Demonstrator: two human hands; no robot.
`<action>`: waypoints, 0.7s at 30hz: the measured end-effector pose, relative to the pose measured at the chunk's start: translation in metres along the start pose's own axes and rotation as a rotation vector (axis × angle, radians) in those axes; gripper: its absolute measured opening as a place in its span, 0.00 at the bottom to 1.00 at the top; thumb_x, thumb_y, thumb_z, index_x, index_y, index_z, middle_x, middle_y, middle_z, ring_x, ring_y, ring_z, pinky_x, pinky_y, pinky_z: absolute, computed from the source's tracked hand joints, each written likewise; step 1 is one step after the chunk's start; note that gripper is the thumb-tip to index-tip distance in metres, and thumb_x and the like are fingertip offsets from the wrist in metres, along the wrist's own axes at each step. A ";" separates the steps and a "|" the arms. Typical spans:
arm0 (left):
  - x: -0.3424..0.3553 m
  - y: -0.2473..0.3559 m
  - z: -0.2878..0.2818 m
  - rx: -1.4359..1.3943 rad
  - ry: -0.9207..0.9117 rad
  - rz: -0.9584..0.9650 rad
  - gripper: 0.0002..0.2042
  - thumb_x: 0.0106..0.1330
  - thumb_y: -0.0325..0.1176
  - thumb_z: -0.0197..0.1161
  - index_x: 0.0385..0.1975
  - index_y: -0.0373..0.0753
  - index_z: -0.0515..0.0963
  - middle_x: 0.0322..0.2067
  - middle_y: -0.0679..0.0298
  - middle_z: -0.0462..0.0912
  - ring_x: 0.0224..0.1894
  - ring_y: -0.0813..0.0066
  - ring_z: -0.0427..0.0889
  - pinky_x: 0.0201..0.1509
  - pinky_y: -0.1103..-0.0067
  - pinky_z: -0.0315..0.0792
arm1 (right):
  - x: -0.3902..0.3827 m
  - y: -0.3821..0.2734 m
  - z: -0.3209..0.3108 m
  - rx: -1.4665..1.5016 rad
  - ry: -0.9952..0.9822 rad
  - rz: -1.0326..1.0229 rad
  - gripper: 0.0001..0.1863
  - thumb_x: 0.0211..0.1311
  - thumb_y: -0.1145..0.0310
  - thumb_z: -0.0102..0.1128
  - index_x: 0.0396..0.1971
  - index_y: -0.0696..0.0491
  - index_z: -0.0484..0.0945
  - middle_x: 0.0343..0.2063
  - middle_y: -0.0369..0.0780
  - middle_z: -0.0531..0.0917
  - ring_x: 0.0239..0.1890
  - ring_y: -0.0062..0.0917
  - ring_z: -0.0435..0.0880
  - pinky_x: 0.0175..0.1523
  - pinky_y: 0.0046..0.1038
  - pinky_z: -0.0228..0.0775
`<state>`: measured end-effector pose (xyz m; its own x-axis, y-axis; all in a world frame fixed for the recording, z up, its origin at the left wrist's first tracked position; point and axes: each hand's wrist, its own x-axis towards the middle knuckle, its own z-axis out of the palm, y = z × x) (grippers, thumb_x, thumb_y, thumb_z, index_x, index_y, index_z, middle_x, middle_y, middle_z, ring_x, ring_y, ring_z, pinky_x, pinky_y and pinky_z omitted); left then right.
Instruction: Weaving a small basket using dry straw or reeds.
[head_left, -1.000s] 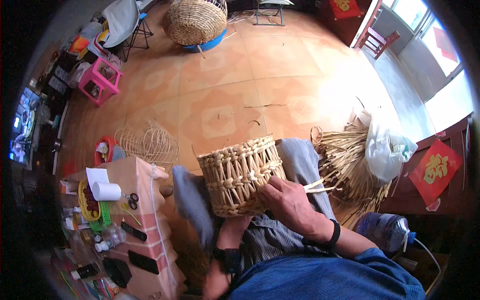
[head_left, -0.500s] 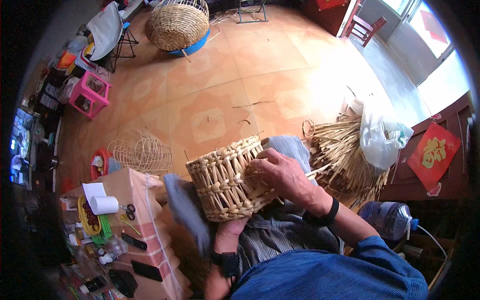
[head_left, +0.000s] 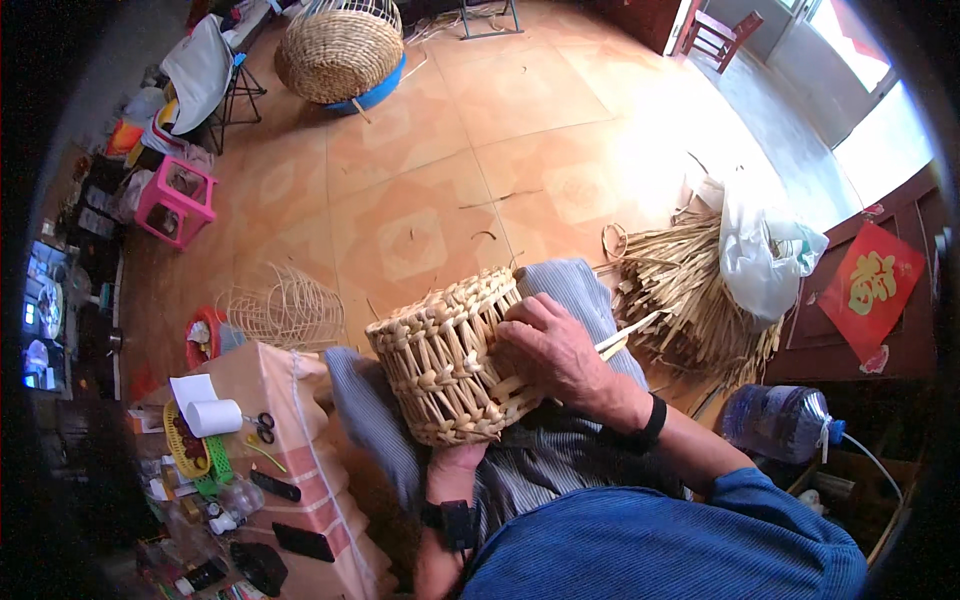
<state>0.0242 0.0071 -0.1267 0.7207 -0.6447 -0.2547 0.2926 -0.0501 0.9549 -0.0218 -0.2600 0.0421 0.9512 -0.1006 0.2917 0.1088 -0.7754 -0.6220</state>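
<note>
A pale woven straw basket (head_left: 440, 365) with an openwork wall and braided bands rests tilted over my lap. My left hand (head_left: 458, 456) is at its lower near edge; the basket hides the fingers. Against the basket's right side, my right hand (head_left: 560, 355) is closed, its fingers curled in toward the weave. Its fingertips and whatever they pinch are hidden. A pale straw strand (head_left: 632, 332) sticks out to the right from behind this hand.
At right lie a bundle of dry straw (head_left: 670, 290), a white plastic bag (head_left: 752, 262) and a large water bottle (head_left: 775, 422). A cloth-covered table (head_left: 305, 440) at left holds scissors (head_left: 262, 428) and a paper roll (head_left: 213, 418). A larger basket (head_left: 338, 60) and pink stool (head_left: 177, 203) stand beyond.
The basket has shifted slightly to the left in view, and my right hand with it. More of the pale strand shows beyond the right hand. The left hand stays at the basket's lower edge.
</note>
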 end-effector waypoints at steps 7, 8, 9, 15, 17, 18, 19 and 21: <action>0.002 0.001 -0.004 0.216 -0.113 0.059 0.37 0.85 0.62 0.47 0.87 0.53 0.52 0.85 0.58 0.56 0.82 0.44 0.62 0.80 0.38 0.67 | -0.012 0.002 -0.001 0.415 0.136 0.140 0.22 0.68 0.74 0.71 0.61 0.53 0.80 0.58 0.45 0.81 0.59 0.44 0.82 0.65 0.42 0.77; 0.002 0.001 -0.004 0.181 -0.082 0.052 0.37 0.84 0.62 0.50 0.86 0.53 0.54 0.83 0.58 0.60 0.81 0.44 0.65 0.77 0.39 0.70 | -0.013 0.004 0.000 0.471 0.142 0.168 0.22 0.69 0.76 0.71 0.61 0.53 0.81 0.58 0.45 0.81 0.59 0.43 0.82 0.66 0.41 0.77; 0.003 0.002 -0.004 0.146 -0.051 0.044 0.37 0.82 0.62 0.52 0.85 0.52 0.56 0.82 0.57 0.63 0.80 0.45 0.67 0.75 0.40 0.74 | -0.012 0.004 0.000 0.470 0.132 0.180 0.21 0.69 0.75 0.71 0.60 0.53 0.81 0.57 0.46 0.81 0.58 0.43 0.82 0.64 0.40 0.77; -0.006 0.021 -0.010 -0.959 -0.069 -0.238 0.38 0.82 0.62 0.54 0.85 0.52 0.56 0.83 0.55 0.62 0.80 0.43 0.67 0.78 0.38 0.70 | -0.012 0.011 0.012 0.282 0.154 0.112 0.18 0.69 0.72 0.71 0.57 0.50 0.83 0.53 0.46 0.82 0.56 0.45 0.82 0.61 0.39 0.79; -0.007 0.021 -0.010 -1.237 -0.161 -0.244 0.37 0.83 0.62 0.50 0.86 0.53 0.55 0.84 0.54 0.60 0.81 0.42 0.66 0.79 0.37 0.67 | -0.013 0.013 0.016 0.273 0.159 0.119 0.17 0.69 0.72 0.71 0.56 0.50 0.83 0.52 0.46 0.82 0.56 0.45 0.82 0.61 0.39 0.79; -0.008 0.021 -0.010 -1.376 -0.206 -0.246 0.37 0.84 0.62 0.49 0.86 0.53 0.54 0.84 0.54 0.59 0.82 0.41 0.65 0.80 0.36 0.66 | -0.015 0.013 0.017 0.268 0.161 0.123 0.17 0.69 0.72 0.71 0.56 0.50 0.83 0.52 0.46 0.82 0.56 0.45 0.82 0.60 0.39 0.78; -0.009 0.022 -0.009 -1.390 -0.188 -0.235 0.37 0.84 0.63 0.47 0.87 0.53 0.53 0.85 0.54 0.58 0.82 0.41 0.64 0.80 0.36 0.65 | -0.013 0.014 0.016 0.286 0.150 0.112 0.17 0.69 0.72 0.70 0.56 0.51 0.83 0.51 0.46 0.82 0.56 0.44 0.82 0.60 0.39 0.78; -0.011 0.024 -0.007 -1.419 -0.151 -0.211 0.37 0.85 0.63 0.45 0.87 0.52 0.52 0.86 0.54 0.56 0.82 0.41 0.63 0.80 0.36 0.65 | -0.009 0.013 0.009 0.321 0.127 0.090 0.15 0.70 0.72 0.70 0.55 0.52 0.83 0.50 0.45 0.81 0.55 0.44 0.82 0.60 0.38 0.78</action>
<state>0.0274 0.0181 -0.1023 0.5404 -0.7985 -0.2652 0.8140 0.5759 -0.0755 -0.0264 -0.2636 0.0245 0.9199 -0.2517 0.3008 0.1308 -0.5262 -0.8403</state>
